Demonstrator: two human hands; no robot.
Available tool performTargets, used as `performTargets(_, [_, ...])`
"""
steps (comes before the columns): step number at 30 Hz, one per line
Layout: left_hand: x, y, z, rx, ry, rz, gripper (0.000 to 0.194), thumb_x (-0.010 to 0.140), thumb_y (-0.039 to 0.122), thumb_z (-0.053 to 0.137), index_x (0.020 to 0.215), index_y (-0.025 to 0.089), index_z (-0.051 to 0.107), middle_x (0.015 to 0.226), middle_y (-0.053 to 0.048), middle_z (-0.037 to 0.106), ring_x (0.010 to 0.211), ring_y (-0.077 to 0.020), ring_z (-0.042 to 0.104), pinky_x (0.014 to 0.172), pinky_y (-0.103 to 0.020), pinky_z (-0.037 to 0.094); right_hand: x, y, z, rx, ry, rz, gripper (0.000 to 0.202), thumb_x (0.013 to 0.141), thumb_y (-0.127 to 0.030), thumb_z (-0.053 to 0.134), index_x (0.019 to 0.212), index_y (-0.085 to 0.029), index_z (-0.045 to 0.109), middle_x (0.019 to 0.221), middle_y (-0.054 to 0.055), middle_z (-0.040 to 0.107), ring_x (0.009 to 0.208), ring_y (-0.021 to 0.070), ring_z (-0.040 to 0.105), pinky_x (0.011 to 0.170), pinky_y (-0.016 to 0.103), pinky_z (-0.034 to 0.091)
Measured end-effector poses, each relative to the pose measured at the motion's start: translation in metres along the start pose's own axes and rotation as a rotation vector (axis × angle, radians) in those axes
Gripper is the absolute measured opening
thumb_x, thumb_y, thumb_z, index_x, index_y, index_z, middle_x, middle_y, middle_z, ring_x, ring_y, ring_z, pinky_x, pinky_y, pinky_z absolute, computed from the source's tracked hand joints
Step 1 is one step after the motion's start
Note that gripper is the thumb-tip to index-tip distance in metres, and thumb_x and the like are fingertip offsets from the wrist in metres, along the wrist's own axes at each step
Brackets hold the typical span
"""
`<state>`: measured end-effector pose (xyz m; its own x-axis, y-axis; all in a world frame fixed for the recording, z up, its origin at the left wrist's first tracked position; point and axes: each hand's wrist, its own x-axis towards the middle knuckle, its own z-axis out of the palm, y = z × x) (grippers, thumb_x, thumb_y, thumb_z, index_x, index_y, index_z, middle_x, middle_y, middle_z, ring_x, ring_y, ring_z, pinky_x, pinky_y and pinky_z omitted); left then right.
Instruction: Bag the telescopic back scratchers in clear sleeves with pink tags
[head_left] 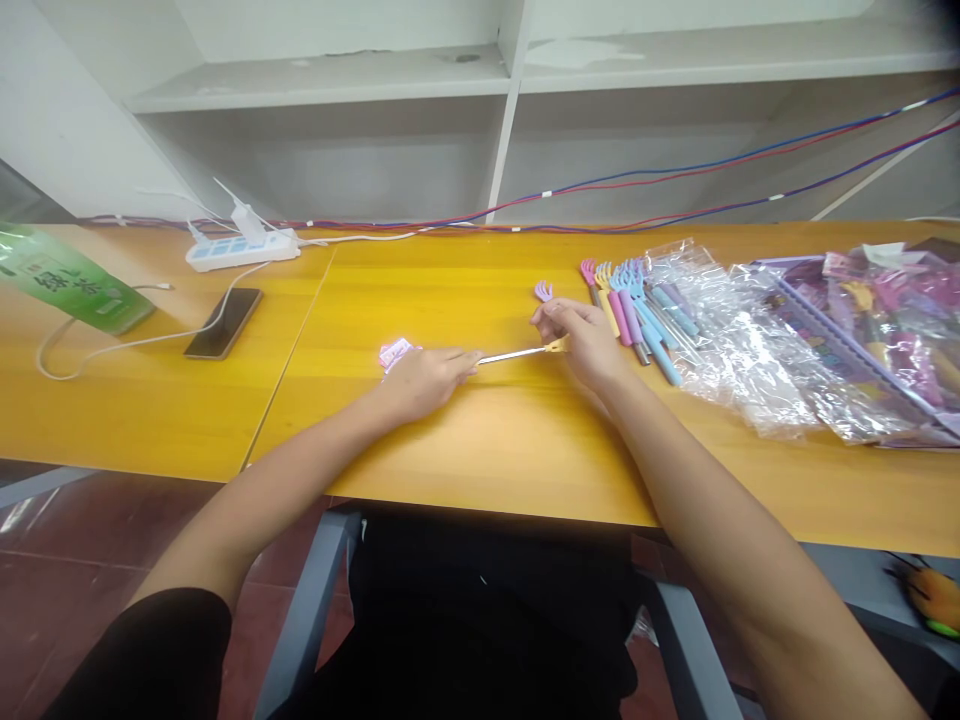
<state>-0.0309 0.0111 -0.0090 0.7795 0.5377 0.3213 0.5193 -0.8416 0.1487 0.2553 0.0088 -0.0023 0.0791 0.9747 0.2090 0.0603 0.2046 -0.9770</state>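
A thin metal rod with a yellow claw-shaped head stretches between my two hands above the table. My left hand is closed round its left end, and the grip there is hidden. At the yellow head, my right hand has its fingers closed on it. Small pink-and-white printed pieces lie just behind my left hand. A purple claw head shows behind my right hand. To the right lies a group of pink, yellow, purple and blue claw-headed sticks.
Clear plastic bags and a purple box of wrapped items lie on the right. Further left are a phone, a white power strip with cables and a green bottle. Shelves stand behind the table.
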Motion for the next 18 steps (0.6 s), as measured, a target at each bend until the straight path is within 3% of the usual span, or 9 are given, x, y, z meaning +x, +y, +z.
performTargets(6, [0.0001,0.001,0.0002,0.002,-0.012,-0.004,0.045,0.115,0.035,0.04,0.144,0.018,0.069,0.108,-0.012,0.082,0.087,-0.0201,0.077,0.068,-0.031,0.053,-0.0024,0.0,0.0041,0.0,0.001,-0.016,0.034,0.087,-0.052,0.076,0.072,-0.022,0.075,0.066,0.002,0.061,0.061,0.0139,0.052,0.059,0.028,0.042])
performTargets(18, [-0.0003,0.0053,0.0008,0.068,0.006,-0.016,0.045,0.115,0.034,0.039,0.147,0.021,0.069,0.108,-0.011,0.082,0.077,-0.0172,0.073,0.063,-0.029,0.047,-0.0045,-0.0017,0.0075,-0.005,-0.01,-0.018,0.037,0.087,-0.057,0.076,0.071,-0.023,0.074,0.064,0.002,0.058,0.061,0.0151,0.05,0.059,0.03,0.04])
